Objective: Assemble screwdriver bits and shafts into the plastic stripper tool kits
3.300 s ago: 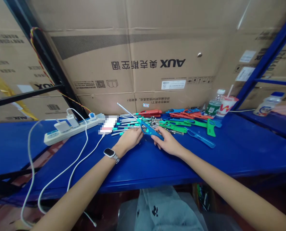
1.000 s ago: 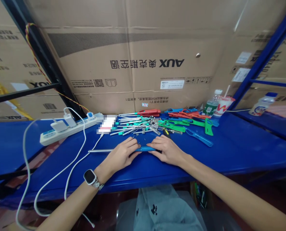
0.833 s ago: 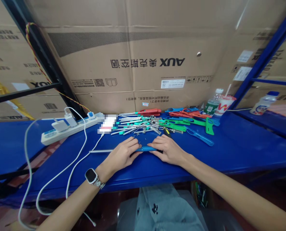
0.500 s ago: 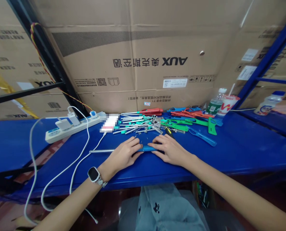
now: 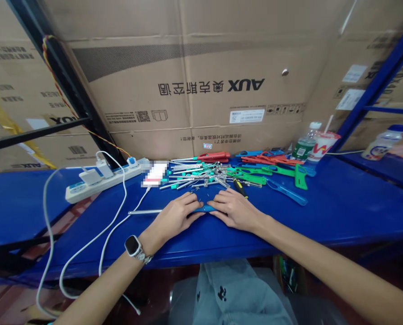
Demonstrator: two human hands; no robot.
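Judging by the spread, one piece was well along and loads were left. What looked like a blue lighter (image 5: 205, 208) was held low in the middle of the frame, over the glossy blue table (image 5: 289, 230), its straight, shiny metal rod (image 5: 144, 212) pointed left. Rod and handle seemed already joined, but whether the casing was fully closed couldn't be told, since most of it was covered. The handle was pinched between thumb and curled fingers by the left hand (image 5: 177, 212), and gripped much the same way by the right hand (image 5: 237, 210); nothing else could be seen in either.

Mid-frame, a messy heap of thin rods with teal collars (image 5: 184, 174) was left loose. Right of centre, smooth plastic shells in green (image 5: 301, 177), red (image 5: 271, 159) and see-through blue (image 5: 287, 192) were scattered, reckoned not yet used. A yellow-and-black handle (image 5: 240, 188) was left just beyond the right hand. The background was filled with creased, matte cardboard (image 5: 208, 58), its lettering printed upside down.
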